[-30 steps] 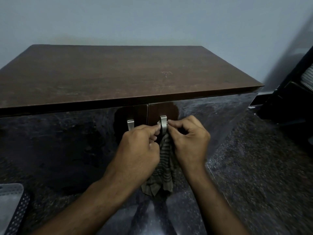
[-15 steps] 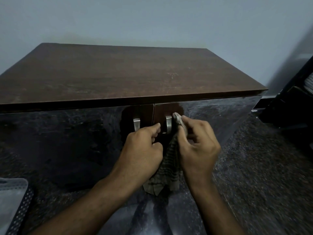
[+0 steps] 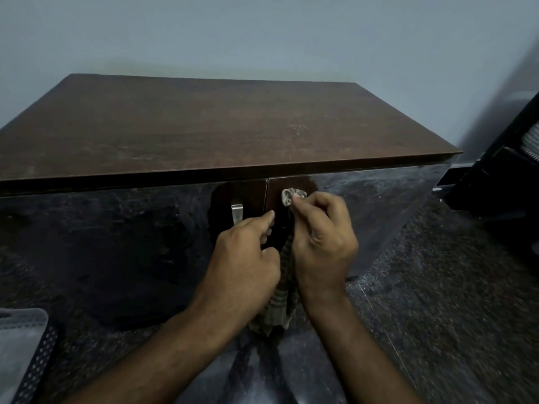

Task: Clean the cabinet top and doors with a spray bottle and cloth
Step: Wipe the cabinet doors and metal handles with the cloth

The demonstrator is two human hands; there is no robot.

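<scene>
A low cabinet with a brown wooden top (image 3: 221, 129) and two glossy dark doors (image 3: 116, 243) stands against the wall. My right hand (image 3: 323, 243) pinches a striped grey cloth (image 3: 280, 304) and holds its bunched end over the right door's handle, which the cloth hides. The rest of the cloth hangs down between my hands. My left hand (image 3: 245, 258) has curled fingers against the hanging cloth, with its forefinger stretched toward the gap between the doors. The left door's metal handle (image 3: 236, 212) is bare. No spray bottle is in view.
A grey perforated object (image 3: 23, 354) sits at the lower left edge. A black piece of furniture (image 3: 501, 182) stands to the right of the cabinet on the dark speckled floor (image 3: 455, 287). A pale wall rises behind the cabinet.
My right hand has drawn the cloth's end up and over the right handle, which was bare a second ago. My left hand has slipped slightly down and away from that handle.
</scene>
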